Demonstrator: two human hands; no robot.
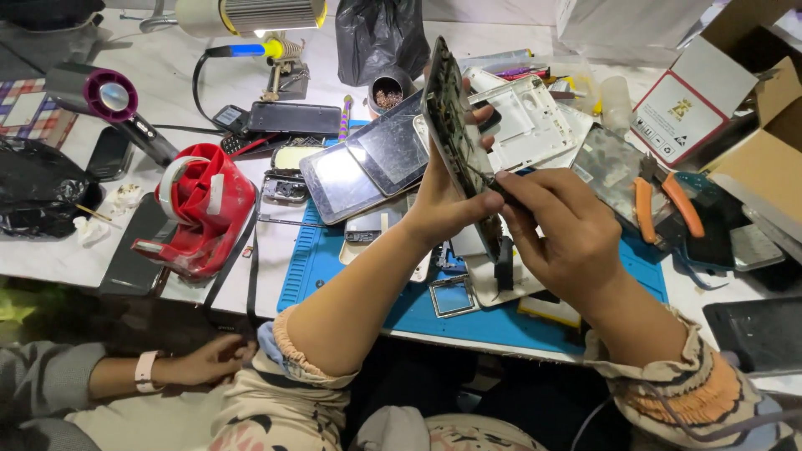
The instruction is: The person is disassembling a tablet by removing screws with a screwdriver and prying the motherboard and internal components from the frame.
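While the left hand (447,200) clamps an opened phone body (458,138) upright and edge-on to the camera, the right hand (561,230) pinches a thin dark tool (491,185) with its tip against the phone's inner side. Hands are close together, almost touching around the phone. The phone sits just right of frame centre, raised above the blue work mat (317,267).

Around it:
- 9 o'clock of the phone: two grey tablets or screens (368,167) overlapping on the mat.
- 3 o'clock: orange-handled pliers (664,205) lying on dark panels.
- 1 o'clock: white plastic device back cover (530,125).
- 6 o'clock, below the hands: small metal frame (455,296) on the mat, near the mat's front edge.
- 9 o'clock, well apart: red tape dispenser (200,209); beyond it at 10 o'clock a hair dryer with purple ring (109,100).
- 11 o'clock: soldering iron on its stand (267,54), black phone (292,119) just below it.
- 12 o'clock: black plastic bag (380,33), small cup of screws (388,93) in front of it.
- 2 o'clock: open cardboard boxes (735,92).

Another person's hand (213,359) with a light wristband rests at the table's lower-left edge, well apart from the phone.
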